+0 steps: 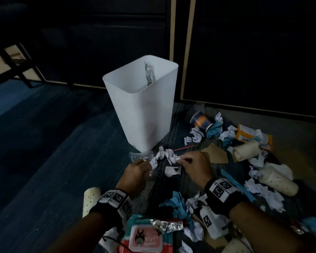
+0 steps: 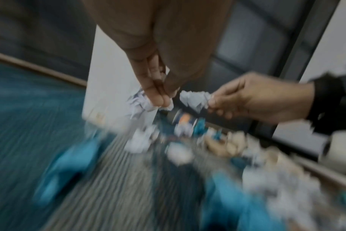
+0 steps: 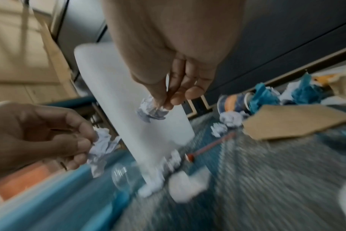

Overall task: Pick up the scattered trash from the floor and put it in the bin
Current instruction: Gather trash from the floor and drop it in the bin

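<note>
A tall white bin (image 1: 144, 106) stands on the blue carpet, a strip of foil inside it. Just in front of its base, my left hand (image 1: 144, 164) pinches one crumpled white paper ball (image 1: 156, 158) and my right hand (image 1: 182, 160) pinches another crumpled white paper ball (image 1: 171, 156). Both hands hover a little above the floor, close together. In the left wrist view my left fingers (image 2: 158, 96) grip their paper ball (image 2: 138, 103) against the bin (image 2: 109, 87). In the right wrist view my right fingers (image 3: 168, 100) hold their ball (image 3: 150, 109).
Scattered trash covers the floor at right: a blue-orange can (image 1: 201, 121), crumpled white and blue papers (image 1: 263, 190), a cardboard piece (image 1: 217, 152), cream bottles (image 1: 279, 181), a red stick (image 1: 182, 147). A wipes packet (image 1: 144, 236) lies near my arms. Dark cabinets (image 1: 254, 52) stand behind.
</note>
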Motion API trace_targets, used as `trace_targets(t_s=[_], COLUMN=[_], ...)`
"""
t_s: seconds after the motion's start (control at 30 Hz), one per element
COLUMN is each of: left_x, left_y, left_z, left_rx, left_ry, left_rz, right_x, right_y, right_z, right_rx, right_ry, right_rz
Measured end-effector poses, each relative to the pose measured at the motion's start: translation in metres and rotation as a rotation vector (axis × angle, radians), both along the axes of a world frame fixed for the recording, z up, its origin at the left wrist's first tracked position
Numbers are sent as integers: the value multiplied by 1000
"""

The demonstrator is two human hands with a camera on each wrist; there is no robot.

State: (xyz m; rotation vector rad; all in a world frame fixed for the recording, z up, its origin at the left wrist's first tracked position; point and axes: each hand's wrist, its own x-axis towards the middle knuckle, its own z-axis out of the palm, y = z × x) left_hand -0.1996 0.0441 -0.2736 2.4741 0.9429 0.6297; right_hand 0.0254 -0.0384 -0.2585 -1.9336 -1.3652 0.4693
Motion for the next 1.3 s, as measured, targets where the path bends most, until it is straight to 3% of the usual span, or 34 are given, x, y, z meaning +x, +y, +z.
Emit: trace_targets(t_s=[0.17, 0.4, 0.6, 0.8, 1.03, 1.13, 1.3], left_x=[3, 14, 30, 50, 51, 46, 33], left_y=[-2, 11, 38, 88, 119, 118, 97], left_z=[66, 179, 231, 233, 209, 202, 195], left_rx=[77, 300, 385, 362, 254, 276, 441], left_ry=[-160, -422, -558, -513, -369, -381, -426], left_rz=[18, 48, 45, 68, 165, 176, 140], right_x=[4, 3, -3, -19, -15, -8, 10], right_y=[0, 19, 52, 107, 161, 160, 123], right_z=[39, 124, 173, 199, 189, 177, 142], right_rx=[193, 493, 653, 703, 469, 448, 587], right_ry=[38, 78, 115, -46, -298, -385, -306], right_rz=[-95, -160, -163, -120, -82, -33, -137])
